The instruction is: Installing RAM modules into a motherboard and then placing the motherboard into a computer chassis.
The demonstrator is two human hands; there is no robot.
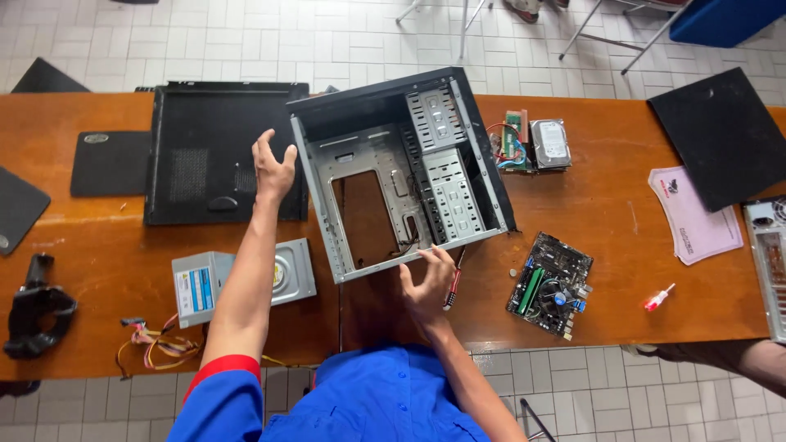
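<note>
the empty computer case (401, 176) lies on its side on the wooden worktop (622, 205), open face up, its long axis running from the person toward the far edge and slightly tilted. the left hand (273, 168) is spread at the case's far left corner, fingers open, just touching the rim beside the black side panel (205, 151). the right hand (427, 286) presses open-fingered on the near edge, nothing clasped in its grip. a screwdriver (452, 288) lies just right of it, the motherboard (550, 284) further right.
</note>
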